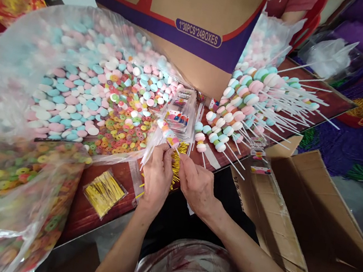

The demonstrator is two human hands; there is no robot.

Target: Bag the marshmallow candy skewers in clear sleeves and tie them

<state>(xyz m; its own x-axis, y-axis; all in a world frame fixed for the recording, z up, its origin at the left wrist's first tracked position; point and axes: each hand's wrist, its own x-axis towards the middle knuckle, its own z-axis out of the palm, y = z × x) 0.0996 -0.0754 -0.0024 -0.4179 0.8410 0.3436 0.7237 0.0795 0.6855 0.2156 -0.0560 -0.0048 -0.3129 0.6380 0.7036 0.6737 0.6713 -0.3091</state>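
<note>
Candy skewer, hands at its end, gold ties beneath

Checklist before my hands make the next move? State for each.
1. Left hand has the candy skewer: ok, held with the candy end pointing away from the body.
2. Right hand gripping the skewer: cannot tell, it's at the lower end but contact is unclear.
3. Gold ties near: ok, loose bundle between and beneath the hands.
4. Printed bags near: ok, stacked just beyond the hands.
5. Skewer pile clear of both hands: ok, off to the right.
</note>
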